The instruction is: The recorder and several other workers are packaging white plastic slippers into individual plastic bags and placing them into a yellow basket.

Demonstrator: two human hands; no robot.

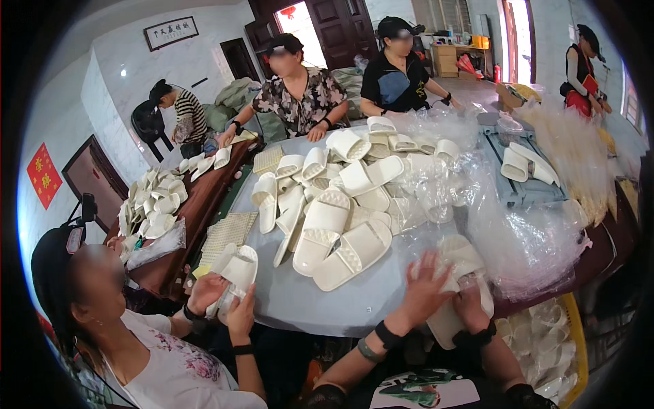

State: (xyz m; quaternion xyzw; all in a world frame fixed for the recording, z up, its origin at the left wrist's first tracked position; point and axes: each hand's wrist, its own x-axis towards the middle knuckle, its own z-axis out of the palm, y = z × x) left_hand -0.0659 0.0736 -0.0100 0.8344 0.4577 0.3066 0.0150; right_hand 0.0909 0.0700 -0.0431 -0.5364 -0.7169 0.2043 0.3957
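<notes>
Pressing down at the table's near edge, the left hand (424, 283) lies with fingers spread wide on a pair of white slippers (455, 286) in a clear bag, while the right hand (471, 303) grips the same bundle from beside it. Beyond the fingertips, a heap of loose slippers (334, 211) crowds the grey table (340, 300); crumpled plastic bags (524, 238) pile just right of them.

Single view only: head-worn fisheye, left camera of the pair, looking forward and steeply down. Close range on the left hand (424, 286) and right hand (470, 303), forearms entering from the lower edge. Beyond the hands the bench (327, 300) stretches away; straight edges bow toward the dark circular rim.
</notes>
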